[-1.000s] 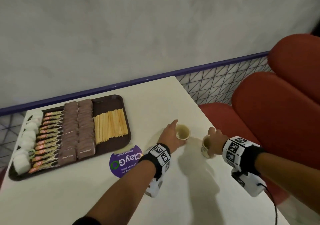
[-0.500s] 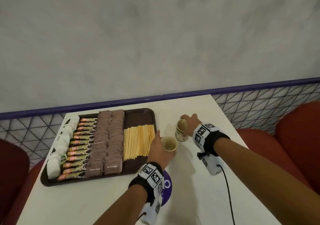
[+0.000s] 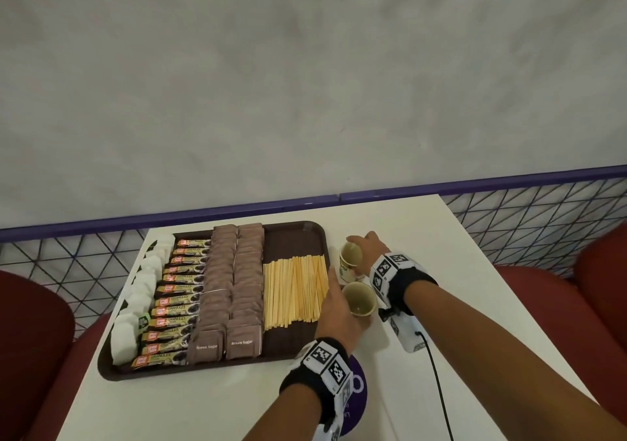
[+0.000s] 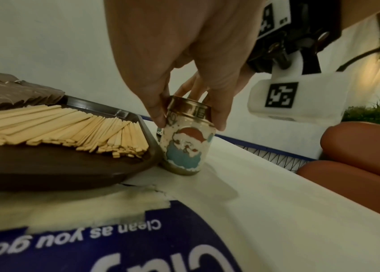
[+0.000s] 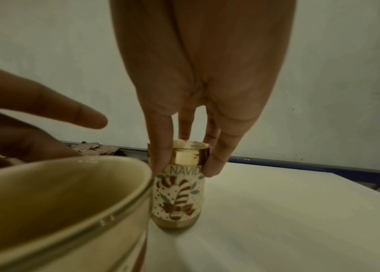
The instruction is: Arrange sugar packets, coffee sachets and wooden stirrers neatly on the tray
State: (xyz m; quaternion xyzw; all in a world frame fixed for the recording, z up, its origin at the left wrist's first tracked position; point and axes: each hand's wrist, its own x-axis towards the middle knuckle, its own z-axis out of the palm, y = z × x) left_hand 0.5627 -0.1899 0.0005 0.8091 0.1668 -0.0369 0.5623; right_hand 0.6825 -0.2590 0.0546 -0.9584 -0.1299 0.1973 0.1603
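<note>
A brown tray (image 3: pixel 291 240) holds rows of white sugar packets (image 3: pixel 135 305), coffee sachets (image 3: pixel 176 301), brown sugar packets (image 3: pixel 234 288) and a band of wooden stirrers (image 3: pixel 294 291). Two small printed cups stand on the table against the tray's right edge. My left hand (image 3: pixel 339 308) grips the nearer cup (image 3: pixel 359 301) by its rim; the left wrist view shows a Santa picture on this cup (image 4: pixel 186 145). My right hand (image 3: pixel 366 247) pinches the rim of the farther cup (image 3: pixel 351 259), whose side bears a candy cane (image 5: pixel 179 197).
The white table (image 3: pixel 458 271) has a round purple sticker (image 3: pixel 356 389) near my left wrist. Red seats (image 3: pixel 30 322) flank the table. A purple-topped wire mesh rail (image 3: pixel 526 210) and a grey wall stand behind. A black cable (image 3: pixel 437 383) hangs from the right wrist unit.
Both hands have brought their cups leftward from the table's right side to the tray's right edge. The right-hand cup now stands behind the left-hand one.
</note>
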